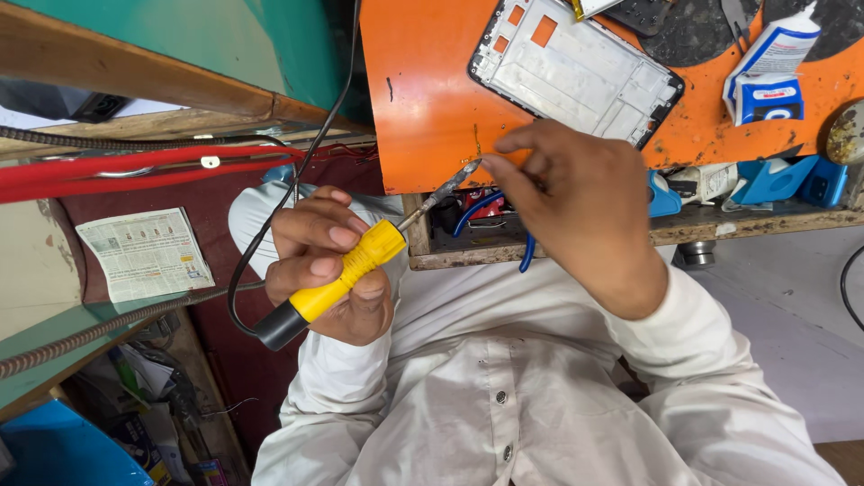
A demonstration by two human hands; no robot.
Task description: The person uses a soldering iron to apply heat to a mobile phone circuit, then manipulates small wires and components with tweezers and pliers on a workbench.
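Item: a yellow-handled soldering iron (346,274) with a black butt and a black cord (270,225), gripped in the closed left hand (328,270) and angled up toward two o'clock, its metal tip (463,171) at the near edge of the orange mat (423,99). Item: the right hand (576,202), fingers pinched together just beside the tip; whether they hold a wire or a bit of solder I cannot tell, it is too small to see. Item: a bare white phone frame (576,72), lying flat on the mat at twelve o'clock from the right hand, apart from the tip and untouched. Progress, as a judgement: the iron is up and being tended at its tip, and no work on the frame itself shows as begun. Item: a white-and-blue tube and box (769,76) at two o'clock on the mat; blue plastic pieces (778,180) on the wooden counter (720,225) edge at three o'clock. Room: the counter's near edge runs right under both hands, with blue wires (481,211) hanging in the recess beneath it. The cord loops down at eight o'clock beside red cables (135,166) and a folded printed paper (144,252). Open space lies over the white-shirted lap (504,387) at six o'clock; the mat is crowded toward two o'clock.
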